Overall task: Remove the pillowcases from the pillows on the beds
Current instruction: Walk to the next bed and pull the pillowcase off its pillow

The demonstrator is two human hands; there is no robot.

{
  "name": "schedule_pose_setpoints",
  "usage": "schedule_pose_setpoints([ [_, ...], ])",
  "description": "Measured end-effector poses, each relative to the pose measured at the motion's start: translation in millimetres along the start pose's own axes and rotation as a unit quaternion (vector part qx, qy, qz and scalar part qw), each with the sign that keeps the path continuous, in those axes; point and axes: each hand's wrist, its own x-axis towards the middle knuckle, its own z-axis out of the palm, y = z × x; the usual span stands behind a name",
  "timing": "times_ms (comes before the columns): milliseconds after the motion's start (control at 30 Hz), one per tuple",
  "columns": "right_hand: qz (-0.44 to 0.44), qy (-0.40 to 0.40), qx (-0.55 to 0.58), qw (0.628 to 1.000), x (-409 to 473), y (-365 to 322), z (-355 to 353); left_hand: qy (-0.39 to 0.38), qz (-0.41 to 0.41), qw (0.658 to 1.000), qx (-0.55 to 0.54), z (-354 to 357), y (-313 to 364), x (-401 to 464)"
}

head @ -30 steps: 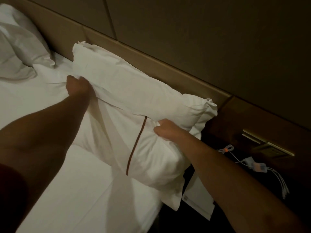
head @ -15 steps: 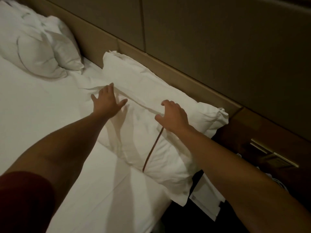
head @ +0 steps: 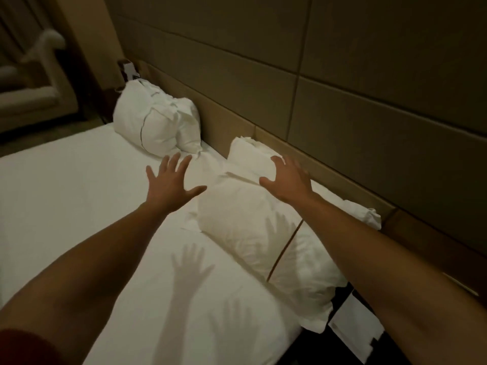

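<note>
arms: bare | left sleeve (head: 23,346): dark red, possibly short | hands: ungloved

pillow (head: 245,227): white (thin brown stripe) | sheet (head: 79,196): plain white | headboard (head: 237,119): tan | sleeve (head: 23,349): dark red

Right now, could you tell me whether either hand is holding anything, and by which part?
Nothing is held. The left hand and the right hand are both open with fingers spread above the near white pillow with the brown stripe.

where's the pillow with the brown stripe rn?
Head view, right of centre: the striped pillow lies at the bed's right edge against the headboard, under the open right hand.
</note>
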Motion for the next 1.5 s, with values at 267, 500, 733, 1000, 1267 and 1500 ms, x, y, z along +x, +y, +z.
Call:
schedule_pose_setpoints([
  [267,-0.060,0.061,-0.011,0.996,-77,-96,-54,0.065,-0.055,0.996,-0.010,-114,-89,-89],
  [500,-0.065,0.131,0.014,0.989,-139,-97,-35,0.084,-0.107,0.988,-0.078,-129,-70,-148],
  [733,0.033,0.138,0.078,0.987,-196,-6,41,0.011,-0.310,0.877,-0.366,-40,37,-181],
  [1000,0.157,0.142,0.146,0.966,-194,142,97,-0.057,-0.322,0.847,-0.420,58,177,-128],
  [1267,0.237,0.078,0.192,0.949,-169,259,133,-0.135,-0.412,0.791,-0.433,137,291,-32],
  [1500,0.134,-0.031,0.108,0.985,-123,295,178,-0.222,-0.473,0.763,-0.380,194,297,54],
])
